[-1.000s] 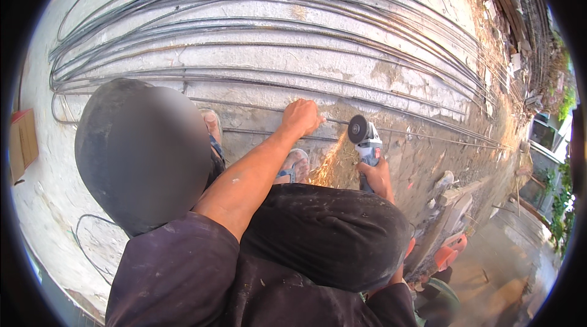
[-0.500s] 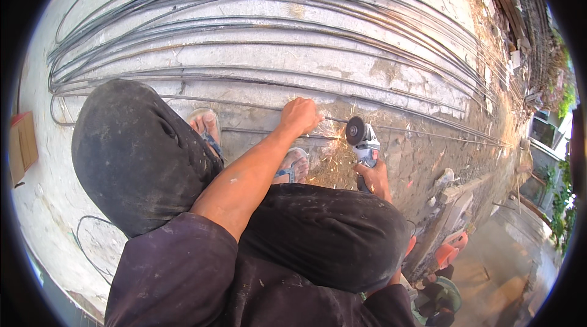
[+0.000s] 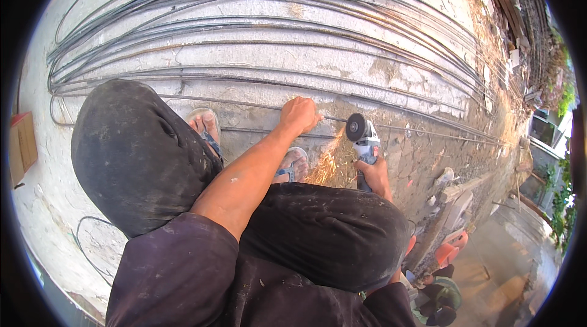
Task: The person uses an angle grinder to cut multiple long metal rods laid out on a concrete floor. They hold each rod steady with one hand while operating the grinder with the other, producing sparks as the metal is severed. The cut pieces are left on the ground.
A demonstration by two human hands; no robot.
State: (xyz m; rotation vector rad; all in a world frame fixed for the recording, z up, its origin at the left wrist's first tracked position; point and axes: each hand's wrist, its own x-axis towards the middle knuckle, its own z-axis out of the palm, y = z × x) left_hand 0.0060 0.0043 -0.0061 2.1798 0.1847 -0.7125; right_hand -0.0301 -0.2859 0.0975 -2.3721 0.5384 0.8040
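Note:
My left hand (image 3: 299, 115) is closed around a thin steel rod (image 3: 244, 104) that runs across the ground in front of me. To its right, my right hand (image 3: 375, 176) grips the body of an angle grinder (image 3: 366, 151). The grinder's dark cutting disc (image 3: 355, 127) meets the rod just right of my left hand. Orange sparks (image 3: 327, 165) spray from the disc down toward my sandalled foot (image 3: 295, 165). A second, shorter rod (image 3: 269, 133) lies on the near side of the held one, passing by my feet.
Long bundles of bent steel rods (image 3: 257, 21) lie over the concrete beyond my hands. Wooden boards (image 3: 449, 217) and an orange object (image 3: 451, 249) are at the lower right, near another person (image 3: 439, 299). A cardboard box (image 3: 23, 143) stands at the far left.
The sparks have become a denser stream aimed down toward my foot instead of scattering around the disc. Both hands and the grinder stay nearly in place.

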